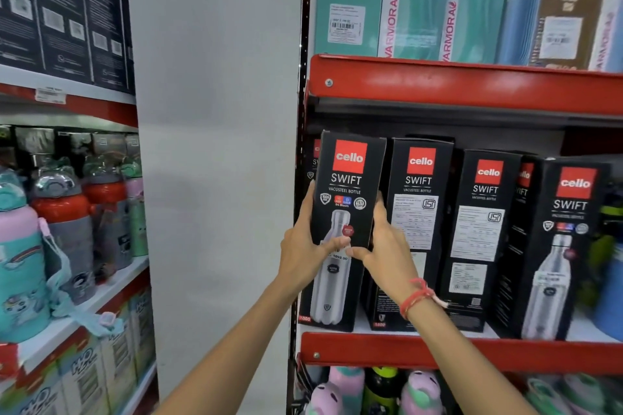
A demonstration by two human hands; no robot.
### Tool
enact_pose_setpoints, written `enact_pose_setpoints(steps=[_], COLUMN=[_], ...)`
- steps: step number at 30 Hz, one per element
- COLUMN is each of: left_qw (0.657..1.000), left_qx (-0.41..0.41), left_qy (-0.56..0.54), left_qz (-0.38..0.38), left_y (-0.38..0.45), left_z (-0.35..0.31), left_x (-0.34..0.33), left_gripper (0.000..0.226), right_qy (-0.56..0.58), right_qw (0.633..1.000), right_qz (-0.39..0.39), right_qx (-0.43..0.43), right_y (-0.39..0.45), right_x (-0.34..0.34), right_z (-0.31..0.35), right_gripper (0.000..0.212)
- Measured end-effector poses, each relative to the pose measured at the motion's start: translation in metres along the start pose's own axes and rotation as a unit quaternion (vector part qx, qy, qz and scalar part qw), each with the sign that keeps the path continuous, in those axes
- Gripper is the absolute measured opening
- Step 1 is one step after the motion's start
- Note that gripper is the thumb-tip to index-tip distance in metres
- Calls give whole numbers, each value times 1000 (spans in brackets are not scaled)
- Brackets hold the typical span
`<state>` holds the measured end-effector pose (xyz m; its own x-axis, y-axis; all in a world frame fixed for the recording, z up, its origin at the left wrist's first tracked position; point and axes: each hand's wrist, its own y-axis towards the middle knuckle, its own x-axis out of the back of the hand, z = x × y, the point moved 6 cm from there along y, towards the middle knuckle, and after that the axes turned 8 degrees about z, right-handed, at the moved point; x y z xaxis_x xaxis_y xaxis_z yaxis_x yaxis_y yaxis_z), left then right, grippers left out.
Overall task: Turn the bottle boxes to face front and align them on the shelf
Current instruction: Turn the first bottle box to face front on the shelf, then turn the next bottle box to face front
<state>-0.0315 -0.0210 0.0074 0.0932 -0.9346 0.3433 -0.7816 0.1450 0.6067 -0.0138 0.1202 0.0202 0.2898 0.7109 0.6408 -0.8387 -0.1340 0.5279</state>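
Black Cello Swift bottle boxes stand in a row on a red shelf. The leftmost box shows its front with the steel bottle picture and stands at the shelf's left end. My left hand grips its left side and my right hand grips its right side, thumbs meeting on the front. The second box and third box show printed text panels instead of the bottle picture. A fourth box is turned edge-on. The box at the right shows its front, angled slightly.
An upper red shelf holds teal and brown boxes. Below are pink and green bottles. A white pillar stands left of the shelving, with a second shelf unit of children's bottles beyond it.
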Motion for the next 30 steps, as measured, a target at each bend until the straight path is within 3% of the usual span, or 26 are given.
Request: enact_pose_setpoints(steps=[8, 11, 12, 14, 16, 18, 21, 24, 27, 30], left_qw=[998, 997, 997, 996, 995, 994, 984, 971, 964, 970], left_qx=[21, 32, 38, 50, 59, 68, 90, 77, 46, 20], left_qy=[9, 18, 17, 13, 15, 35, 100, 154, 161, 143], left_qz=[-66, -61, -61, -68, -75, -80, -113, -163, -205, -194], left_y=[-6, -9, -10, -11, -13, -15, -23, -29, -32, -33], left_z=[4, 5, 6, 7, 6, 5, -2, -20, -43, -69], left_x=[-11, -12, -12, -14, -17, -20, -19, -18, -23, -38], left_gripper=[98, 98, 97, 95, 93, 91, 91, 87, 75, 64], right_qy=[-82, -127, -144, -178, -167, -110, -36, -38, -43, -41], right_qw=[995, 975, 962, 938, 931, 943, 964, 974, 979, 982], right_qz=[-49, -178, -230, -291, -277, -227, -186, -172, -165, -166], right_qx=[-6, 37, 26, -69, -170, -218, -187, -143, -109, -79], right_y=[-2, -14, -18, -21, -23, -22, -20, -23, -31, -40], right_x=[0, 18, 26, 38, 41, 37, 38, 51, 73, 101], right_z=[-3, 3, 2, -8, -22, -33, -38, -36, -34, -32], right_gripper=[92, 67, 67, 86, 110, 122, 121, 116, 112, 113])
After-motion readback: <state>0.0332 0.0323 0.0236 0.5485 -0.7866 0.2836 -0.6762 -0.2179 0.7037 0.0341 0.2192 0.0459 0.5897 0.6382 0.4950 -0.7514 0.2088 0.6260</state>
